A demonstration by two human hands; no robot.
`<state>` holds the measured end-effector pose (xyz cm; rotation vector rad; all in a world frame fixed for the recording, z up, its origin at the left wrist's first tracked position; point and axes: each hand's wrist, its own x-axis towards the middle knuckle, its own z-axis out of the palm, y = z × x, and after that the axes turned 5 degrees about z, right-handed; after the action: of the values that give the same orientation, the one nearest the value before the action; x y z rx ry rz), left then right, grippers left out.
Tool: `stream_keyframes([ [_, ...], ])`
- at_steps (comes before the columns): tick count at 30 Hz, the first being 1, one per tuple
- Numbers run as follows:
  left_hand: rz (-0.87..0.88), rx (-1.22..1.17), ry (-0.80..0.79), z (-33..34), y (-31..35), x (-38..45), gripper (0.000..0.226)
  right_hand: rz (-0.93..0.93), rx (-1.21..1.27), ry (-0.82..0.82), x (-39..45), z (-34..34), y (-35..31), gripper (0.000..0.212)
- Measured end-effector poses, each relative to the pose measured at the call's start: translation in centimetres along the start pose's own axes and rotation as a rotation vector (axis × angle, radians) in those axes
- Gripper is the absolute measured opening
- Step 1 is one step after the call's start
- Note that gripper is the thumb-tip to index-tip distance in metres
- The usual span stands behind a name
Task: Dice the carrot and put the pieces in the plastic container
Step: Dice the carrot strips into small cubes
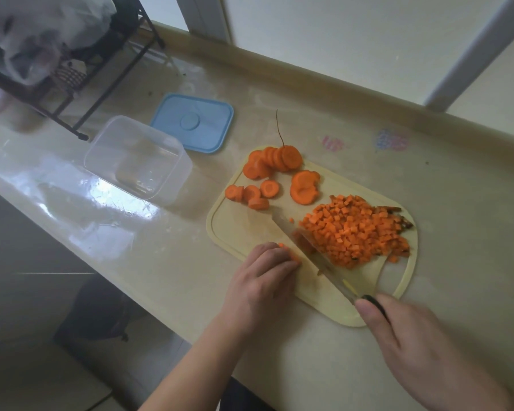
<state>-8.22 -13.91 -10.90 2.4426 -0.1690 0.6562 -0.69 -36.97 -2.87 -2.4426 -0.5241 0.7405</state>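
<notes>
On cutting board (pixel 241 229): carrot strips (pixel 291 255) pinned under left hand (pixel 263 277), right hand (pixel 398 330) clamped on knife (pixel 315 250), diced pile (pixel 359 229) just beyond blade.

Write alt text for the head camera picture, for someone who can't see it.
Right hand holds a knife on a cutting board, left hand pinning carrot beside a heap of dice. Uncut slices wait behind; the container and blue lid sit apart.

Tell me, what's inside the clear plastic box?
The clear plastic container looks empty: no carrot inside, only glare on its walls. The orange carrot dice lie heaped on the pale cutting board. Nothing covers it.
</notes>
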Motion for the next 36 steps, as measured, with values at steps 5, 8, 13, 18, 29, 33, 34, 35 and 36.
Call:
stream_keyframes([
  [5, -0.007, 0.02, 0.006, 0.2, 0.5, 0.0, 0.011, -0.002, 0.022, -0.031, -0.8, 0.6, 0.0, 0.079],
  [8, -0.019, 0.01, 0.005, 0.2, 0.5, 0.2, 0.014, 0.028, 0.024, -0.059, -1.1, 0.5, -0.1, 0.087],
  [13, -0.033, 0.015, -0.004, 0.0, 0.3, 0.2, 0.019, 0.087, -0.056, -0.109, -2.0, -0.1, 0.0, 0.105],
  [18, -0.028, 0.03, 0.026, 0.3, 0.5, 0.1, 0.011, 0.102, -0.172, -0.18, -1.0, 0.2, -1.5, 0.101],
  [29, -0.056, 0.018, 0.032, -0.1, 0.7, 0.2, 0.004, 0.043, -0.062, 0.002, -0.5, -0.1, 0.2, 0.091],
  [33, -0.072, -0.001, 0.083, -0.4, 0.8, -0.5, 0.011, 0.053, -0.027, -0.025, -0.8, -0.3, 0.3, 0.086],
  [34, -0.077, 0.005, 0.087, -0.6, 0.7, -0.7, 0.013, 0.052, -0.03, -0.033, -0.9, -0.3, 0.3, 0.084],
  [35, -0.083, 0.017, 0.088, -0.7, 0.7, -0.8, 0.013, 0.051, -0.025, -0.045, -1.0, -0.4, 0.2, 0.082],
  [36, -0.087, 0.032, 0.091, -0.9, 0.6, -0.8, 0.012, 0.046, -0.022, -0.06, -1.2, -0.5, 0.0, 0.083],
])
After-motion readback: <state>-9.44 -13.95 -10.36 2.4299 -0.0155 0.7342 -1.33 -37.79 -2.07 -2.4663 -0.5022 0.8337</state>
